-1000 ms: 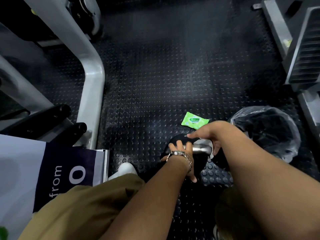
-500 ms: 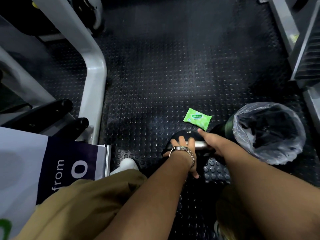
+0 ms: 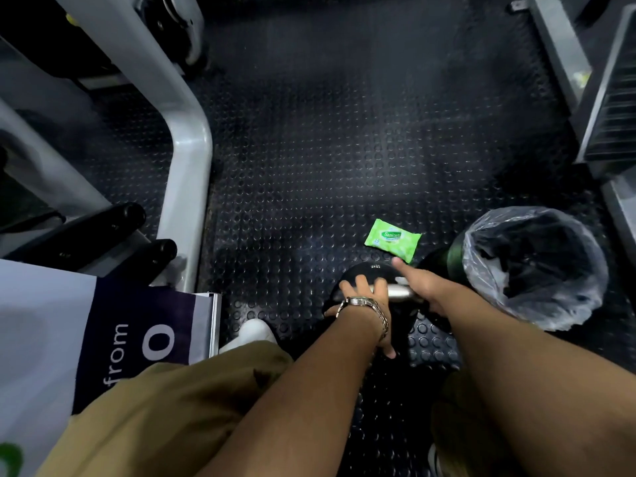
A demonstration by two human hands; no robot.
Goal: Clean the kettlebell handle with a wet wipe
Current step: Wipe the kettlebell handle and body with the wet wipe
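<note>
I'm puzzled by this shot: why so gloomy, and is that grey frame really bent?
Head view: dim, with light pooling on the studded floor and a glint on the kettlebell handle; the wide lens likely exaggerates the curve of the grey machine frame.

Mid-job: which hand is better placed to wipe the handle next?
Right. The right hand lies over the silver handle with what looks like a white wipe under it; the left hand braces the kettlebell.
</note>
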